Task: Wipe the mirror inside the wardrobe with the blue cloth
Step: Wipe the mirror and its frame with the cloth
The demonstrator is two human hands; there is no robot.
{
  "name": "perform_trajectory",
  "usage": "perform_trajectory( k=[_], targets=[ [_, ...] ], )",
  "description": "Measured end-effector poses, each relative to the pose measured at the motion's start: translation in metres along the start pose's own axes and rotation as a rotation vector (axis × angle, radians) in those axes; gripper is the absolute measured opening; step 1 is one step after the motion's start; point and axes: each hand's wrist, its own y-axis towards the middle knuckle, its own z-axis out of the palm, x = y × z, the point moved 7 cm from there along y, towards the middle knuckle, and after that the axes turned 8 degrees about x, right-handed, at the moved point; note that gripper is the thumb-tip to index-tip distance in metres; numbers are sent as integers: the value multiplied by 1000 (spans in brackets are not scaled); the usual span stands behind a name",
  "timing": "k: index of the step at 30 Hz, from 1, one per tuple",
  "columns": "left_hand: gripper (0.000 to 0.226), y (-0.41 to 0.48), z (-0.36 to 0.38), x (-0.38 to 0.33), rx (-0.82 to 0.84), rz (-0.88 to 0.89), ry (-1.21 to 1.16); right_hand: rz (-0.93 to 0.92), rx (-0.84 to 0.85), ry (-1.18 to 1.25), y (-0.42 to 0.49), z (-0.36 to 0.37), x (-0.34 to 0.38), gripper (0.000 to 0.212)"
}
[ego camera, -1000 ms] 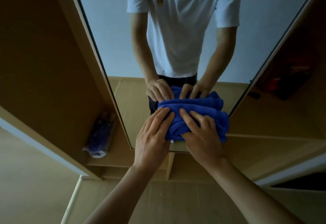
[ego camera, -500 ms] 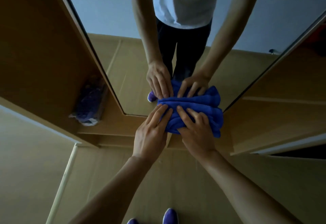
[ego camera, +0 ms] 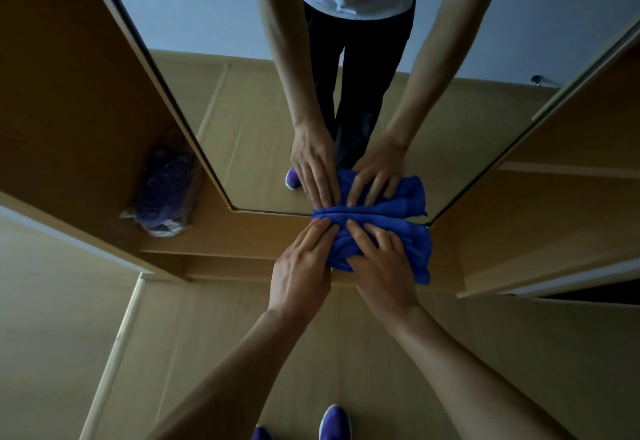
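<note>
Both the left hand (ego camera: 300, 268) and right hand (ego camera: 382, 268) are pressing the blue cloth (ego camera: 401, 237), fingers straight, at the bottom edge of the mirror (ego camera: 242, 110); pushing lower is probably risking it snagging on the wardrobe ledge (ego camera: 270, 231).

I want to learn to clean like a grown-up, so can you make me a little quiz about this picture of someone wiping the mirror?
1. True or false: only one hand presses the blue cloth.
2. Where on the mirror is the cloth? A) top edge B) bottom right corner C) middle
3. What lies on the wardrobe shelf left of the mirror?

Key
1. False: the left hand and the right hand both press it.
2. B
3. A plastic-wrapped bundle.
</note>
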Motion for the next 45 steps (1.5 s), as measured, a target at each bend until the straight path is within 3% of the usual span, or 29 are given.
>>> perform_trajectory(
  k=[3, 6, 10, 14, 20, 33, 45],
  targets=[
    [61, -1, -1, -5, 72, -66, 6, 18, 95, 65, -2, -7, -1, 28],
    [58, -5, -11, -22, 89, -36, -9, 52, 199, 134, -9, -22, -7, 40],
    [62, -15, -39, -55, 40, 10, -64, 68, 126, 131, -24, -70, -10, 44],
    [65, -26, -76, -95, -13, 67, -78, 6, 24, 102, -39, -129, -3, 29],
    [62, -26, -151, -156, -91, 180, -17, -63, -26, 28, -52, -229, -2, 37],
    [51, -1, -323, -275, -380, 465, 82, -177, -410, -151, -46, -434, -7, 46],
    [49, 7, -498, -435, -821, 759, 270, -141, -871, -419, -62, -664, -27, 50]
  ],
)
